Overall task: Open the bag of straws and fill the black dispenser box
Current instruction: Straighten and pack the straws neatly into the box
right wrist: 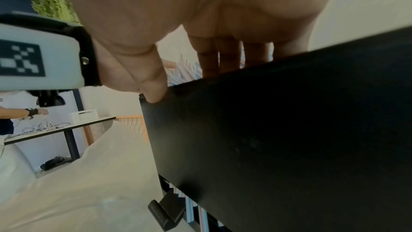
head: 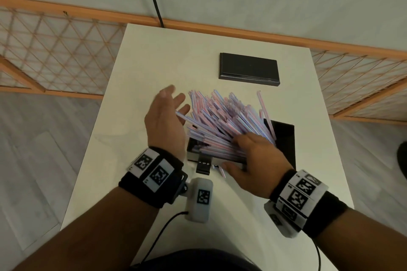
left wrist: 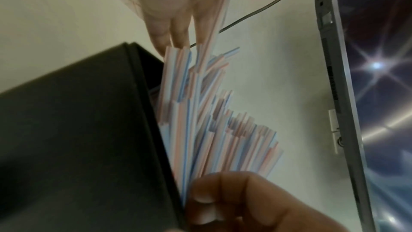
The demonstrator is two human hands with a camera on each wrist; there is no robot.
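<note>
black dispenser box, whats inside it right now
A fanned bundle of striped straws sticks out of the black dispenser box, with the right hand pressing on it. The box's floor is covered.

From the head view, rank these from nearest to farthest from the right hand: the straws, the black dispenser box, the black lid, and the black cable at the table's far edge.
1. straws: directly under the right hand, touching.
2. black dispenser box: beneath the straws; thumb on its near edge. Too close to call against the straws.
3. black lid: flat, farther back on the table.
4. black cable: beyond the far edge.
</note>
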